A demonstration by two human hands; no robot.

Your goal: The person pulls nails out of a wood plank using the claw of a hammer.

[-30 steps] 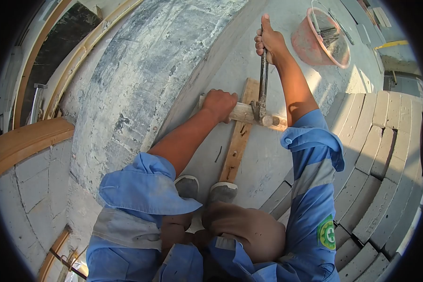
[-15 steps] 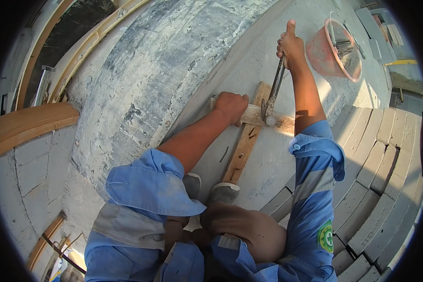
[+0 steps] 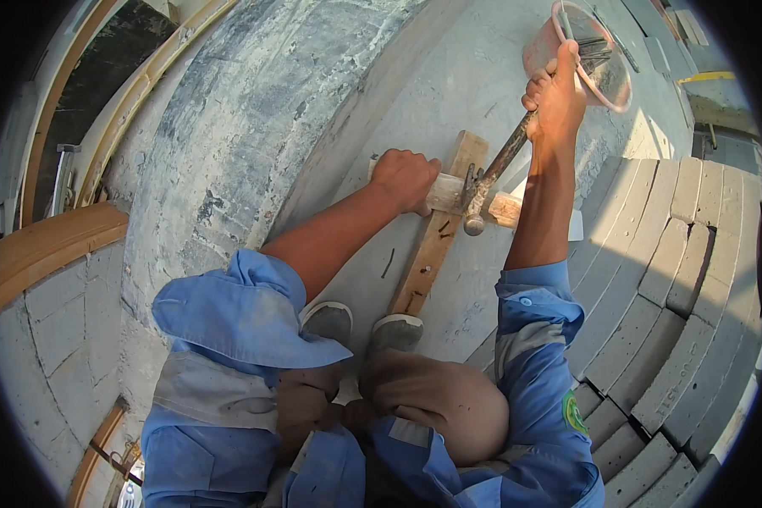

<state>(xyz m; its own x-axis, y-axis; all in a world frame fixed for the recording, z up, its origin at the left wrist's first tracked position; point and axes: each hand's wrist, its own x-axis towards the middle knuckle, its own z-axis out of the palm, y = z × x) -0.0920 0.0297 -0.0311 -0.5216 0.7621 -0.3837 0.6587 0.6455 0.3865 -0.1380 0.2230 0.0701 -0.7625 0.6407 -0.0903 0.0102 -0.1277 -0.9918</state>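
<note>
My right hand is wrapped round the handle of a claw hammer, whose head lies over the crossing of two wooden pieces. My left hand grips the shorter crosspiece near its left end. Beneath that crosspiece runs a longer wooden board, slanting from near my shoes up to the right. Several nails stick out of the longer board. Whether the hammer's claw has hold of a nail at the crossing is too small to tell.
A pink bucket with metal rods in it stands beyond my right hand. Stacked grey blocks fill the right side. A worn, whitish slab runs along the left, beside curved wooden pieces. A loose nail lies on the floor.
The view has shifted. My right hand and the hammer handle have tilted further right, and the hammer's head has turned over the crosspiece. My left hand keeps its hold.
</note>
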